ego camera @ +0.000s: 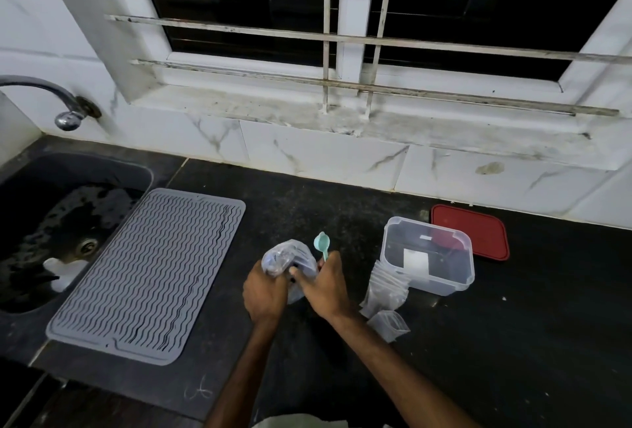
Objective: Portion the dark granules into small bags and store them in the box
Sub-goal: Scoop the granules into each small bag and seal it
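A crumpled clear plastic bag [285, 258] with dark contents stands on the black counter, gripped from the left by my left hand [265, 292]. My right hand [326, 285] pinches the bag's right side and also holds a small teal scoop [322, 244], whose bowl points up. To the right stands an open clear plastic box [427, 258] with a white label. A stack of small clear bags [386, 287] leans against the box's left front, and one loose small bag [390, 325] lies just in front of it.
The box's red lid [473, 234] lies behind it by the tiled wall. A grey ribbed drying mat [150, 273] lies to the left, beside a dark sink [58, 222] under a tap [68, 109]. A barred window is above the counter.
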Demonstrator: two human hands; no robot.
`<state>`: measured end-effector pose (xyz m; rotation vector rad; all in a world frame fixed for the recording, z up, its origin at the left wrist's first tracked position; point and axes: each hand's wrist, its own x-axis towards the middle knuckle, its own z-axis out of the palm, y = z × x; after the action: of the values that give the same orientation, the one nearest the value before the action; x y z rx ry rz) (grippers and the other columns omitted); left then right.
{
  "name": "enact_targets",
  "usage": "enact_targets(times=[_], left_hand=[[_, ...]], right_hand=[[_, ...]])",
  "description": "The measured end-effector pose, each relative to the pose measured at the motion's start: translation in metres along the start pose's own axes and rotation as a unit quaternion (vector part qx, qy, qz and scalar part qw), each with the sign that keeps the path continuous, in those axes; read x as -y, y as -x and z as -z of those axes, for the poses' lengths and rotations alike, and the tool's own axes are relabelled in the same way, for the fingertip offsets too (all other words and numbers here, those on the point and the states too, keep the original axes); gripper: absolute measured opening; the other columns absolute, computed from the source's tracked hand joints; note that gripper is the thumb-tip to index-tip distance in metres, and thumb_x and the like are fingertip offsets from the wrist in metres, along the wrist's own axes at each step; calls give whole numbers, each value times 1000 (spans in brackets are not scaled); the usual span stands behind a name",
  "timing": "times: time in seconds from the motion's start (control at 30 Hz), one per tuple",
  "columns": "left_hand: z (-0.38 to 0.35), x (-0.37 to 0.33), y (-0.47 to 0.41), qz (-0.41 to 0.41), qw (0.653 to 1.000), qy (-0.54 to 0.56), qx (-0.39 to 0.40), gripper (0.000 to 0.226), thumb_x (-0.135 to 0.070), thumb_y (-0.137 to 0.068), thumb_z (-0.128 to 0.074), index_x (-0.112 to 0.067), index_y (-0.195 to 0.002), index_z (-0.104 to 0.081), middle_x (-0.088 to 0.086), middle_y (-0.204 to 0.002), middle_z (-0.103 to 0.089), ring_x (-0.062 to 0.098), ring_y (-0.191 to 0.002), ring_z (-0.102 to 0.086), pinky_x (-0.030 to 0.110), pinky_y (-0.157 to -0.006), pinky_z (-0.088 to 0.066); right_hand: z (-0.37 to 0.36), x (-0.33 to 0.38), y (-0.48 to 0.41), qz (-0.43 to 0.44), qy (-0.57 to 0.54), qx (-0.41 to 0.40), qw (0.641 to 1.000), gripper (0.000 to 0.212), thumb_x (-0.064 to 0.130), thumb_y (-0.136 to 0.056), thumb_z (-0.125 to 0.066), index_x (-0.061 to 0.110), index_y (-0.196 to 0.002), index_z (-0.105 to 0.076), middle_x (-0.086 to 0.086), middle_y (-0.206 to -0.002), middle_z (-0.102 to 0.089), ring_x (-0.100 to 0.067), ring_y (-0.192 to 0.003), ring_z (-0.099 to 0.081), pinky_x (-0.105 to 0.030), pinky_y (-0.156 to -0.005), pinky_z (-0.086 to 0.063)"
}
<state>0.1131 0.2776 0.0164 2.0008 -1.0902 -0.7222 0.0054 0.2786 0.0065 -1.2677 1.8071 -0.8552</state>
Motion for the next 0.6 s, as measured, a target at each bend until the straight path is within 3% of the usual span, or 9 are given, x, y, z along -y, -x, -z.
enact_targets(times=[0.07, 0.17, 0.33, 0.47, 0.6], left_hand=[[-1, 0, 2, -1, 1000, 1, -8, 24, -31, -84, -64, -18, -104, -68, 2, -97, -72, 23, -91, -68, 41, -82, -57], [-1, -2, 3, 3, 999, -29, -35, 20, -28, -87, -61, -18, -103, -67, 3, -98, -71, 26, -91, -68, 35, -79, -53], [-2, 0, 5, 10, 998, -1, -66, 14, -32, -88, -61, -22, -96, -66, -1, -91, -69, 22, -87, -67, 35, -77, -52], [-2, 2, 8, -75, 996, 38, -10, 16, -24, -89, -62, -18, -104, -64, -7, -96, -65, 15, -89, -63, 28, -75, -45], [2, 10, 0, -61, 991, 71, 100, 44, -30, -83, -75, -18, -119, -53, -7, -108, -60, 11, -99, -60, 28, -81, -47]], right_hand=[[-5, -2, -2, -39, 2, 7, 999, 60, 49, -74, -78, 17, -107, -39, -1, -102, -58, -16, -89, -64, -36, -76, -58], [-8, -7, -5, -62, -4, 0, 998, 48, 30, -79, -76, 18, -103, -37, -7, -101, -64, -18, -85, -67, -40, -72, -60], [-3, -4, -9, -50, 19, 27, 998, 44, 21, -80, -74, 17, -104, -37, -7, -104, -61, -20, -90, -65, -35, -74, -58], [4, -7, -11, -53, 32, 33, 998, 55, 31, -75, -80, 17, -106, -37, -3, -103, -59, -17, -90, -64, -29, -72, -55], [12, -9, -16, -69, -1, 47, 997, 62, 39, -71, -84, 18, -106, -37, -3, -106, -58, -20, -92, -67, -38, -74, -61]])
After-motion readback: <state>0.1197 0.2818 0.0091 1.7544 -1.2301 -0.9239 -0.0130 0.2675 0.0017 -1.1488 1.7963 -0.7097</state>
